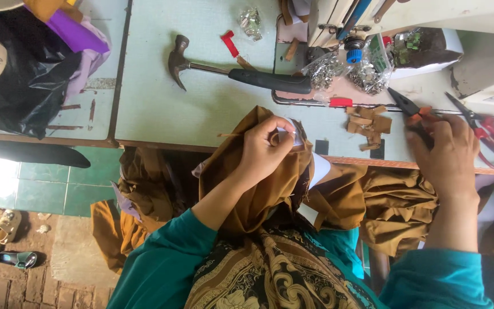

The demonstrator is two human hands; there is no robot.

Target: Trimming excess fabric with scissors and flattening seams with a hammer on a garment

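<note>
**Brown cloth pinched at the worktop's near edge, pliers under the other hand**

Head view: The left hand (264, 150) rests at the near edge of the pale green worktop (201, 109), its grip closed narrowly on a fold of brown cloth (247, 189). The fold is lifted onto the edge, probably so the small pale piece at the fingertips sits up where it can be seen; the rest of the cloth hangs off the edge into the lap. The right hand (447, 154) lies farther along the same near edge, its grip wrapped around the orange handles of dark pliers (407, 106), whose nose points toward the far edge. Just beside the nose lie small brown scraps (367, 123), within easy reach. Red-handled scissors (490, 129) rest just beside that hand, toward the right edge. A hammer (230, 71) lies across the middle of the worktop, apart from both hands, and bags of metal fittings (347, 71) sit near the far edge.
</note>
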